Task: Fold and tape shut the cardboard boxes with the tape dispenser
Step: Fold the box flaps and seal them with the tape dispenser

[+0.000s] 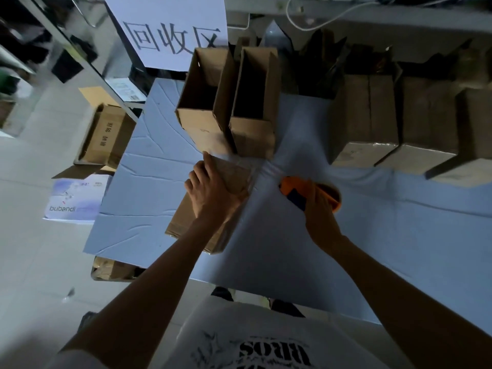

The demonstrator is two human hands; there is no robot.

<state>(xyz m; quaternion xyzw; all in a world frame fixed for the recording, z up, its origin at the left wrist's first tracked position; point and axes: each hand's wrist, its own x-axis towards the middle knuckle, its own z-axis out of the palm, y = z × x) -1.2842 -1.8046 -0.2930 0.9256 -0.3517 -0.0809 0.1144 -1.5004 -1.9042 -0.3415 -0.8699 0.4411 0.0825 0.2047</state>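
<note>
A brown cardboard box (186,222) lies on the pale blue table (292,249) in front of me. My left hand (210,191) rests flat on its top, fingers straight, holding it down. A strip of clear tape (263,169) stretches from the box's far end to the orange tape dispenser (295,189). My right hand (319,211) grips the dispenser's handle just right of the box.
Two open-topped boxes (229,102) stand upright behind the one under my hand. Several taped boxes (399,123) line the back right. A white sign (170,30) hangs behind. On the floor at left sit a carton (106,137) and a white box (74,198).
</note>
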